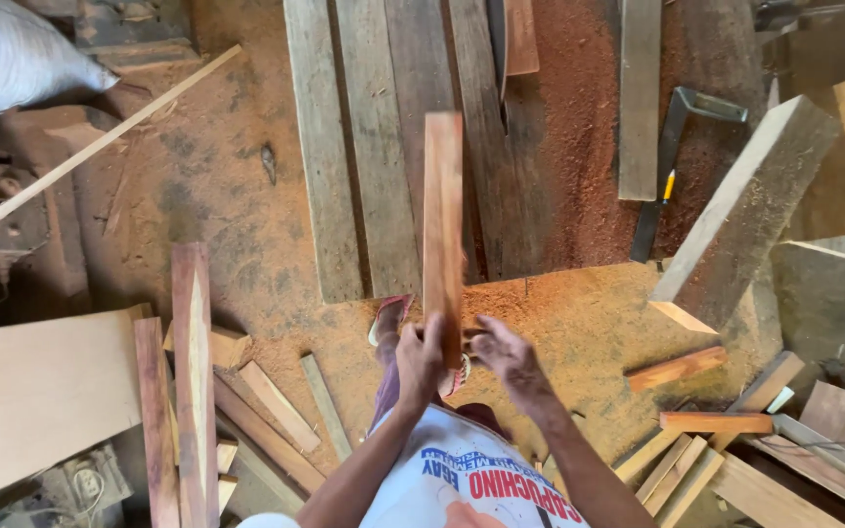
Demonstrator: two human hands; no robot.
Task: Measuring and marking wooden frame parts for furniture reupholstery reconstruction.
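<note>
I look straight down at my own body. A reddish wooden board [442, 225] stands upright in front of me, its lower end in my hands. My left hand [420, 360] grips its left edge near the bottom. My right hand [503, 354] is at its right side, fingers spread and touching the board's lower edge. Below the hands I see my sandalled foot [389, 318] on the sawdust floor.
Grey planks [383, 147] lie on the sawdust ahead. A framing square [672, 156] and a thick beam [745, 210] lie at the right. Offcuts [696, 367] are scattered at right and lower left, beside a plywood sheet [36, 396]. A white sack [12, 54] sits top left.
</note>
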